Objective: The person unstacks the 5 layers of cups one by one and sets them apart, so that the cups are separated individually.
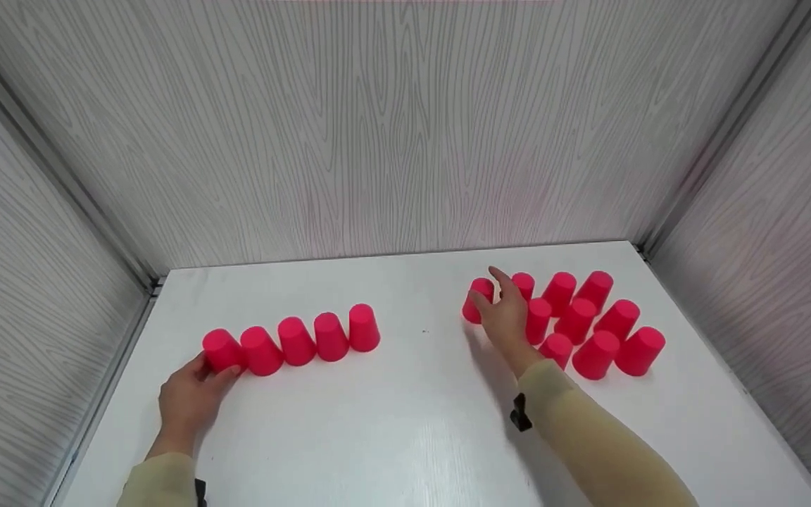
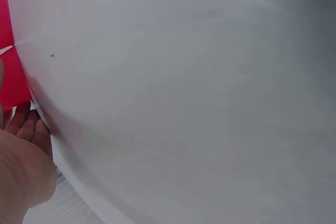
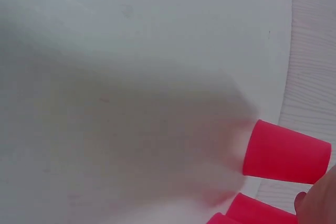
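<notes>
On the left of the table, upside-down red plastic cups stand in a slanting row. My left hand grips the leftmost cup low down, thumb on the near right side and fingers on the left. The left wrist view shows this hand at its left edge against a red cup. My right hand is at a single cup on the right, thumb in front of it and index finger stretched out beyond. In the right wrist view this cup stands beside the thumb; firm contact is unclear.
Several more upside-down red cups stand in a cluster right of my right hand, some partly hidden behind it. The other row cups reach toward the middle of the white table. Grey wood-grain panels enclose the back and sides.
</notes>
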`<state>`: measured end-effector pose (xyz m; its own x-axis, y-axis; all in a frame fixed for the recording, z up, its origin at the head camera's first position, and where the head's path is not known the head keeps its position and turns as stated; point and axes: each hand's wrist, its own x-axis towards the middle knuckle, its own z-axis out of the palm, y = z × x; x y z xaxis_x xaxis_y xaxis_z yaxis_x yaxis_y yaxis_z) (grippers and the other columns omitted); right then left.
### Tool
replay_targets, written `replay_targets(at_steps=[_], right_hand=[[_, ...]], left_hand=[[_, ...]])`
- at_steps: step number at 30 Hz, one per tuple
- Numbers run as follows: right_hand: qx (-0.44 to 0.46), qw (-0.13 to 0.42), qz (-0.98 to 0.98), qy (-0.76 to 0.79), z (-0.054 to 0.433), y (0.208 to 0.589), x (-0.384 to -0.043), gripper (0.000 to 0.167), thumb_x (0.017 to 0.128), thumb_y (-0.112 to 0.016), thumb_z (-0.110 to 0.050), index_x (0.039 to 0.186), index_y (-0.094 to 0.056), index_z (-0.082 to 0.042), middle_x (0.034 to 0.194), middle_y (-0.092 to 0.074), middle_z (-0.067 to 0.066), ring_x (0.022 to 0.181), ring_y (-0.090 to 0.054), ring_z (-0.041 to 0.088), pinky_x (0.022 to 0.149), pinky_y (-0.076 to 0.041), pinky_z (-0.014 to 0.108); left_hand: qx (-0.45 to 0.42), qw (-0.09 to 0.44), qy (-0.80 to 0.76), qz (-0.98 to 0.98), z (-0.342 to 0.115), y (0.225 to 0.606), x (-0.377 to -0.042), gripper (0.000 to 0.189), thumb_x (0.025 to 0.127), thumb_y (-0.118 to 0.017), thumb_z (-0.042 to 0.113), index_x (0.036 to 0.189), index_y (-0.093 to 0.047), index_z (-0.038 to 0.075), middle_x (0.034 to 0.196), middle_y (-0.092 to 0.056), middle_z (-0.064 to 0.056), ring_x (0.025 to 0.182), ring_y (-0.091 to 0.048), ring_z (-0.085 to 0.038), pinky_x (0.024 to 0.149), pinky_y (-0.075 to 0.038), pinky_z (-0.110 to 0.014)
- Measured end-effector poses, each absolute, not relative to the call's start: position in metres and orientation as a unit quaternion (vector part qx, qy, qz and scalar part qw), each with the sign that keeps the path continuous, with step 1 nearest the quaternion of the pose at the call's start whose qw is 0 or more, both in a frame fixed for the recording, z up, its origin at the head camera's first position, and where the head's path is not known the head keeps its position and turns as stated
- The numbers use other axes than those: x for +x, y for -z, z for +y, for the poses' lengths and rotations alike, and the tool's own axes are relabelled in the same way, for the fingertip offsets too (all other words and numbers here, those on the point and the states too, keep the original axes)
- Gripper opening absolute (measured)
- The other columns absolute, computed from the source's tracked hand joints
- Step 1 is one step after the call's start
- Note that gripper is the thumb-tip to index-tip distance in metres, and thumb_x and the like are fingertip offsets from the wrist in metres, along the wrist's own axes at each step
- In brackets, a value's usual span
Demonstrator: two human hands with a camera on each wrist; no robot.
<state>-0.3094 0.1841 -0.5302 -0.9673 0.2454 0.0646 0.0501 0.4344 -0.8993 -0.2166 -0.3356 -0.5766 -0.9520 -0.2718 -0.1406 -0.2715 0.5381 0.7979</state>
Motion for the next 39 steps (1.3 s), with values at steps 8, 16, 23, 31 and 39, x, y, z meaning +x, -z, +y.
replay_targets(at_steps=[8, 16, 23, 31, 39], right_hand=[[0.007, 0.141, -0.836, -0.531, 0.151, 0.507, -0.297, 0.062, 0.098, -0.079, -0.025, 0.155, -0.054, -0.018, 0.156, -0.054, 0.006, 0.146, -0.049, 0.030, 0.113, -0.049, 0.046], [0.079, 0.062, -0.822, -0.561, 0.084, 0.513, -0.292, 0.060, 0.096, -0.082, -0.021, 0.151, -0.059, -0.015, 0.152, -0.060, 0.006, 0.143, -0.053, 0.029, 0.117, -0.045, 0.047], [0.056, -0.023, -0.812, -0.581, 0.036, 0.531, -0.290, 0.062, 0.096, -0.083, -0.021, 0.153, -0.058, -0.020, 0.154, -0.057, 0.005, 0.144, -0.050, 0.034, 0.114, -0.048, 0.047], [0.029, -0.044, -0.809, -0.586, 0.013, 0.545, -0.289, 0.065, 0.095, -0.083, -0.021, 0.154, -0.056, -0.017, 0.150, -0.059, 0.004, 0.142, -0.051, 0.030, 0.114, -0.049, 0.042], [0.022, -0.030, -0.817, -0.575, 0.007, 0.550, -0.292, 0.058, 0.096, -0.082, -0.017, 0.150, -0.059, -0.015, 0.141, -0.064, 0.001, 0.133, -0.058, 0.023, 0.113, -0.050, 0.038]], left_hand=[[0.145, 0.012, 0.460, -0.876, -0.335, 0.573, -0.216, 0.082, 0.098, -0.076, 0.046, 0.163, -0.042, 0.009, 0.157, -0.053, -0.020, 0.143, -0.048, -0.047, 0.105, -0.054, -0.052], [0.142, 0.021, 0.452, -0.880, -0.332, 0.575, -0.215, 0.082, 0.099, -0.075, 0.047, 0.164, -0.041, 0.010, 0.157, -0.053, -0.019, 0.145, -0.047, -0.045, 0.107, -0.053, -0.052], [0.152, 0.007, 0.466, -0.872, -0.333, 0.576, -0.212, 0.084, 0.099, -0.075, 0.046, 0.166, -0.038, 0.013, 0.160, -0.049, -0.017, 0.146, -0.045, -0.046, 0.107, -0.053, -0.051], [0.157, 0.005, 0.472, -0.867, -0.334, 0.577, -0.211, 0.085, 0.098, -0.077, 0.045, 0.166, -0.038, 0.014, 0.160, -0.050, -0.016, 0.146, -0.046, -0.045, 0.106, -0.054, -0.051], [0.161, 0.005, 0.469, -0.868, -0.337, 0.581, -0.212, 0.084, 0.097, -0.077, 0.047, 0.165, -0.039, 0.015, 0.159, -0.051, -0.015, 0.144, -0.047, -0.044, 0.106, -0.054, -0.051]])
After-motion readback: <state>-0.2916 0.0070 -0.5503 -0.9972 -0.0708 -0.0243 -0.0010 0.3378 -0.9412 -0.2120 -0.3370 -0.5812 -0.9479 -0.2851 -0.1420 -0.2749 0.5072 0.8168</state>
